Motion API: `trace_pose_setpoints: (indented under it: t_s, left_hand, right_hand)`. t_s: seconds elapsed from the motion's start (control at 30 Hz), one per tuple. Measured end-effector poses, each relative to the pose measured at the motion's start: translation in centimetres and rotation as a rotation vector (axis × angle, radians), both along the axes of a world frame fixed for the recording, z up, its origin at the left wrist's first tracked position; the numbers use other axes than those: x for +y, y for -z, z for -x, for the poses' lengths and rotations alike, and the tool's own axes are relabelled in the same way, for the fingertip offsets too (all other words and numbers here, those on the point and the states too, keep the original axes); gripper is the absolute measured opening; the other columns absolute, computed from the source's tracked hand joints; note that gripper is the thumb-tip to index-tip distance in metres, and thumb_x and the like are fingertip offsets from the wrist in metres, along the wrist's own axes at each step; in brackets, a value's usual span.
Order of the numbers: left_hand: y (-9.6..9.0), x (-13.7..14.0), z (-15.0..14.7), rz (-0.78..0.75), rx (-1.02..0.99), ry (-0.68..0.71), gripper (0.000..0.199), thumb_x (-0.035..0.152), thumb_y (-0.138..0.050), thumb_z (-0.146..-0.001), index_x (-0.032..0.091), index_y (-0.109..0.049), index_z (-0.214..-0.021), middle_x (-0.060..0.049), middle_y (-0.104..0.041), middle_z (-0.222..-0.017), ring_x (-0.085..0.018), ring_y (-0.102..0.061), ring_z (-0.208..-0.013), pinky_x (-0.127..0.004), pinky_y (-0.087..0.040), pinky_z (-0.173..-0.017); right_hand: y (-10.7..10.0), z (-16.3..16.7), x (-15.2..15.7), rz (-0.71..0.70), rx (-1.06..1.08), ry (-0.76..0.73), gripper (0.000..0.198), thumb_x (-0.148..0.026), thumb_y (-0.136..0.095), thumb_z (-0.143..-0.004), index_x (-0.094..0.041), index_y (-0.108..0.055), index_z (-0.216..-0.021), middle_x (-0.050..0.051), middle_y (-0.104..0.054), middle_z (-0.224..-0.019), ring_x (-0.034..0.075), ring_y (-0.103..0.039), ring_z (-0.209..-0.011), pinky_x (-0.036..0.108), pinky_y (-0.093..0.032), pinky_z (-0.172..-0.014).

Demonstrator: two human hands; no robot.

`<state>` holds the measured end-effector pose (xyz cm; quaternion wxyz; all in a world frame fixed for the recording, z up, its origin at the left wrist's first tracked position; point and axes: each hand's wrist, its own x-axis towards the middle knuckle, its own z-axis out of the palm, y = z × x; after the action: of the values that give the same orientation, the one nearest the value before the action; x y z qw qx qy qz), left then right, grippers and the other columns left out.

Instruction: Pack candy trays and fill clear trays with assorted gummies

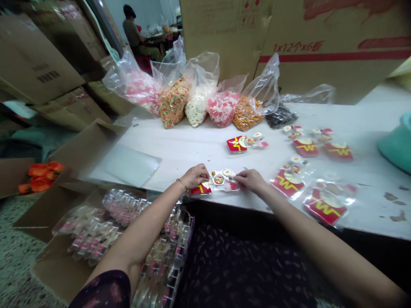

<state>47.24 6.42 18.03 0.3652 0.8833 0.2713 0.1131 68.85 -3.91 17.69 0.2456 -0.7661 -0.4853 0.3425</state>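
Observation:
A clear plastic packet lies at the table's front edge between my hands. In it are a red fries box with yellow marking, a small fried egg, a round pizza-like piece and a pink-and-white piece. My left hand is closed, its fingers pinching the packet above the fries box. At the packet's right side my right hand has thumb and finger pressed together at a small dark bit, too small to name.
Clear bags of small pieces, one with orange ones, line the table's back. Similar packets lie right, another ahead. Plastic sheets lie left. Below stands an open carton of filled packs. A teal tub is far right.

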Motion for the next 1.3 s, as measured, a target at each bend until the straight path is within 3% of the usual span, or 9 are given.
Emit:
trace_pose_setpoints:
  t_s: [0.13, 0.3, 0.5, 0.57, 0.67, 0.77, 0.93, 1.17, 1.3]
  left_hand:
    - [0.7, -1.0, -3.6, -0.025, -0.078, 0.02, 0.008, 0.009, -0.057, -0.066, 0.016, -0.061, -0.064, 0.0, -0.048, -0.072, -0.01, -0.048, -0.068, -0.023, -0.041, -0.067]
    - [1.7, -2.5, -8.3, -0.056, -0.219, -0.019, 0.014, 0.007, -0.05, -0.069, 0.015, -0.061, -0.065, -0.002, -0.052, -0.075, -0.011, -0.05, -0.071, -0.023, -0.042, -0.068]
    - [0.8, -2.6, -3.6, -0.168, -0.251, -0.174, 0.041, 0.023, -0.05, -0.077, 0.019, -0.048, -0.119, -0.008, -0.055, -0.105, -0.015, -0.054, -0.089, -0.029, -0.042, -0.082]
    - [0.6, -2.7, -0.5, -0.292, -0.096, -0.214, 0.061, 0.038, -0.06, -0.07, 0.02, -0.042, -0.125, -0.012, -0.05, -0.118, -0.022, -0.047, -0.107, -0.037, -0.036, -0.093]
    - [0.9, -3.1, 2.7, -0.433, 0.206, -0.084, 0.082, 0.051, -0.067, -0.057, 0.026, -0.038, -0.129, -0.012, -0.039, -0.134, -0.033, -0.027, -0.125, -0.054, -0.017, -0.101]
    - [1.6, -3.2, 3.2, -0.521, 0.334, -0.004, 0.069, 0.049, -0.063, -0.064, 0.033, -0.039, -0.127, -0.008, -0.031, -0.14, -0.034, -0.02, -0.129, -0.06, -0.008, -0.099]
    - [1.9, 0.6, 0.9, -0.565, 0.379, -0.077, 0.062, 0.047, -0.059, -0.069, 0.035, -0.04, -0.127, -0.007, -0.03, -0.141, -0.033, -0.021, -0.129, -0.06, -0.009, -0.099]
    - [1.7, 8.0, -1.8, -0.52, 0.446, -0.226, 0.062, 0.042, -0.056, -0.072, 0.034, -0.034, -0.13, -0.005, -0.026, -0.143, -0.029, -0.018, -0.131, -0.057, -0.009, -0.101]
    - [1.2, 8.8, 2.7, -0.548, 0.437, -0.421, 0.073, 0.046, -0.054, -0.072, 0.025, -0.024, -0.136, -0.011, -0.024, -0.143, -0.028, -0.018, -0.131, -0.053, -0.01, -0.102]
  right_hand:
    - [2.0, 3.1, 0.0, -0.055, 0.449, 0.103, 0.018, -0.032, -0.064, -0.059, -0.016, -0.057, -0.056, -0.003, -0.051, -0.041, 0.01, -0.046, -0.039, 0.023, -0.037, -0.042]
    - [3.2, 5.4, 0.4, -0.21, 0.661, 0.225, 0.018, -0.027, -0.062, -0.057, -0.018, -0.048, -0.05, -0.005, -0.046, -0.036, 0.008, -0.041, -0.034, 0.021, -0.033, -0.036]
    - [2.3, 3.4, -1.2, -0.171, 0.671, 0.24, 0.02, -0.032, -0.065, -0.059, -0.016, -0.057, -0.067, -0.004, -0.053, -0.047, 0.007, -0.045, -0.038, 0.02, -0.039, -0.039]
    - [1.9, 2.1, -1.4, -0.182, 0.606, 0.242, 0.021, -0.034, -0.063, -0.063, -0.015, -0.059, -0.071, -0.002, -0.056, -0.052, 0.007, -0.047, -0.041, 0.021, -0.041, -0.041]
    - [1.1, -0.8, -0.5, -0.237, 0.351, 0.201, 0.022, -0.037, -0.054, -0.072, -0.015, -0.061, -0.074, 0.002, -0.06, -0.061, 0.01, -0.052, -0.048, 0.024, -0.045, -0.047]
    - [0.2, -4.5, 2.0, -0.317, -0.117, 0.065, 0.024, -0.031, -0.048, -0.077, -0.016, -0.063, -0.089, 0.007, -0.065, -0.084, 0.017, -0.059, -0.071, 0.033, -0.048, -0.068]
    - [-0.9, -8.5, 6.2, -0.293, -0.686, -0.332, 0.043, -0.022, -0.052, -0.073, -0.016, -0.052, -0.115, 0.011, -0.05, -0.121, 0.025, -0.046, -0.109, 0.039, -0.038, -0.089]
    - [-0.7, -4.7, 6.1, -0.191, -0.912, -0.468, 0.034, -0.021, -0.046, -0.076, -0.011, -0.056, -0.107, 0.016, -0.057, -0.104, 0.028, -0.049, -0.099, 0.038, -0.038, -0.084]
    - [-0.8, -2.4, 4.5, -0.186, -0.867, -0.531, 0.037, -0.026, -0.046, -0.079, -0.012, -0.053, -0.112, 0.015, -0.056, -0.109, 0.028, -0.049, -0.101, 0.038, -0.04, -0.084]
